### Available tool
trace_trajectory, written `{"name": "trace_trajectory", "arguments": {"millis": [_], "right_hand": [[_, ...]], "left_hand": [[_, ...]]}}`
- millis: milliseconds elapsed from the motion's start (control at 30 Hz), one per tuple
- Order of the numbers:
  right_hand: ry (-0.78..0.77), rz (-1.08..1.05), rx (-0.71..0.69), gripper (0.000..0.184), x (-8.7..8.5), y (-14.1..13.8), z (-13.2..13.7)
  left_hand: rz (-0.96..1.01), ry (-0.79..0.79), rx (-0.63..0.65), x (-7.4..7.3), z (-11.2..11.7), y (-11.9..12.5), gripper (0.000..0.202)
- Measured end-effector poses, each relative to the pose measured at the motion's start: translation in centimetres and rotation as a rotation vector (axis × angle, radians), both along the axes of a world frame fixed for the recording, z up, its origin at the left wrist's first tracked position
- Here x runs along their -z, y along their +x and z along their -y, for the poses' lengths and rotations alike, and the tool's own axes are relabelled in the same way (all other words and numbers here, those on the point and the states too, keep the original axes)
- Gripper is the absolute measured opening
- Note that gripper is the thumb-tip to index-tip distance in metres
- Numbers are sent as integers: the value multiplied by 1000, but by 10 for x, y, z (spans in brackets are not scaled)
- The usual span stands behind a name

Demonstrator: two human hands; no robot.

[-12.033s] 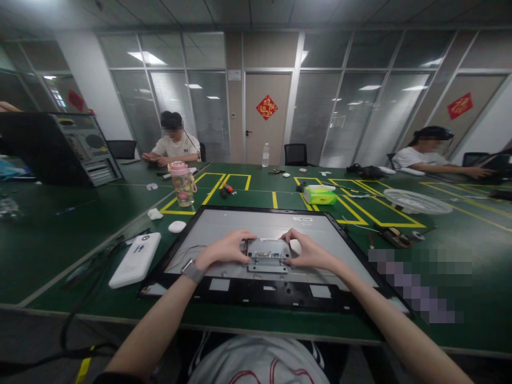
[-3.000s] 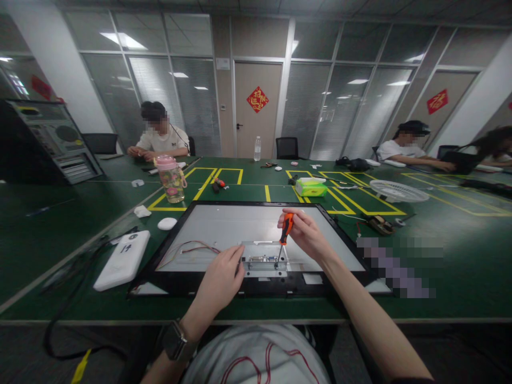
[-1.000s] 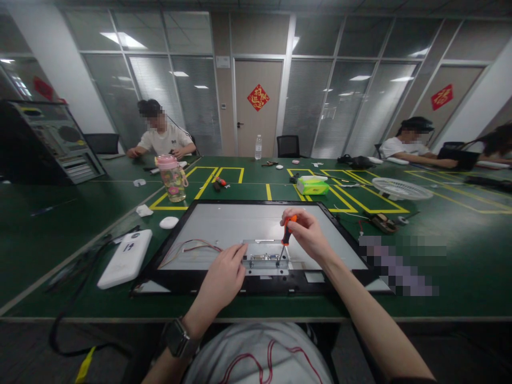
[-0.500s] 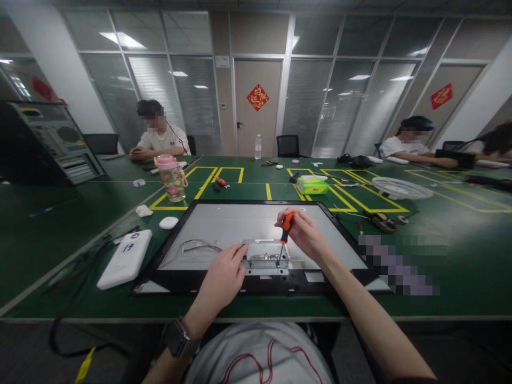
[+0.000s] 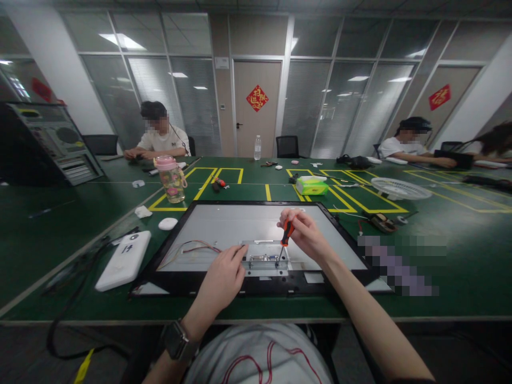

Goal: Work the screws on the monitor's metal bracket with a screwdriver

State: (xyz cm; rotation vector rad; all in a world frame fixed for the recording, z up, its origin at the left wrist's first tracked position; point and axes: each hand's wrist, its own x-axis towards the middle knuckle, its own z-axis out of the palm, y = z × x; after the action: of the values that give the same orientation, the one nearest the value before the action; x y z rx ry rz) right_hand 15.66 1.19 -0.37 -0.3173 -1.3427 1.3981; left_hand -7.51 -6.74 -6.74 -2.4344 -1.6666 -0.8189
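Screwdriver (image 5: 287, 234) pinched in right hand (image 5: 301, 232), tip at metal bracket (image 5: 260, 249); left hand (image 5: 224, 272) half-curled at its edge, grip unclear. Bracket sits on panel (image 5: 240, 221); tightness unreadable.

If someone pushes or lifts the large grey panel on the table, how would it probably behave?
The grey panel likely would not tip or roll, as it lies flat and broad. Its edges are probably stiff, where a black frame borders it. If it is lifted, the thin wires lying curved on it would likely sag or trail.
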Motion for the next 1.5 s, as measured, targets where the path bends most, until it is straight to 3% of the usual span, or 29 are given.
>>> {"name": "trace_trajectory", "arguments": {"millis": [233,433,767,1133,1333,1500], "right_hand": [[-27,27,-32,20,0,0,-1],[11,42,41,22,-1,-1,1],[-19,37,-82,22,-3,-2,2],[33,79,130,21,2,4,-5],[-15,73,17,31,-1,2,0],[12,54,63,20,0,3,-2]], "left_hand": [[5,-6,2,-1,1,0,44],[19,6,-4,1,0,-1,44],[3,1,1,-4,1,1,43],[3,11,3,0,0,0,43],[-8,3,0,0,-1,0,42],[-10,1,4,1,-1,-1,42]]}}
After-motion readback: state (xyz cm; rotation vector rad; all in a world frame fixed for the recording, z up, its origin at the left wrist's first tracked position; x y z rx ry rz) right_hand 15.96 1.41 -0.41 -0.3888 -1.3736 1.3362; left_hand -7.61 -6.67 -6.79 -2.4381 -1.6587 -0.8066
